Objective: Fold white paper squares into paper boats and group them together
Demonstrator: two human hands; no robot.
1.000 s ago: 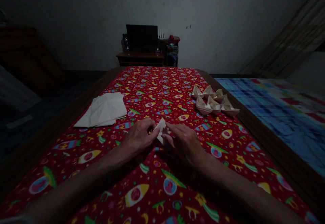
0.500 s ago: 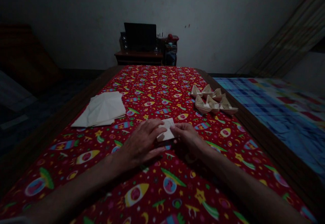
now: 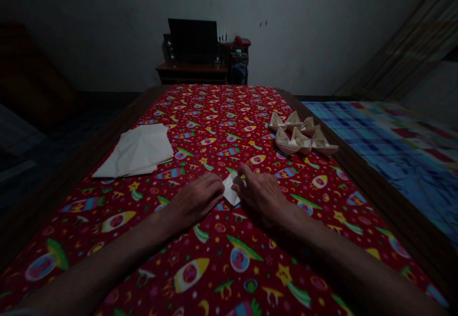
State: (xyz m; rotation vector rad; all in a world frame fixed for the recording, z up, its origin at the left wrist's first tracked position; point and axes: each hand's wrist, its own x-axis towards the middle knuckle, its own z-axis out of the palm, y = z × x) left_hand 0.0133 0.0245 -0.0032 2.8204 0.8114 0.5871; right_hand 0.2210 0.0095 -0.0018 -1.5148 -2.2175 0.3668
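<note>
Dark monitor [image 3: 193,40] on a brown desk [image 3: 189,68], speaker [image 3: 168,48] beside it, blue plaid cloth [image 3: 368,158], curtain [image 3: 400,53]

Sheets [image 3: 139,149] and boats [image 3: 300,142] flank passage beyond folded paper [image 3: 229,194].

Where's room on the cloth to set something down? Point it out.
Free: cloth between the stack and folded shapes; also nearer, between the forearms. Crowded: the middle, where left hand and right hand flank a small paper.
</note>
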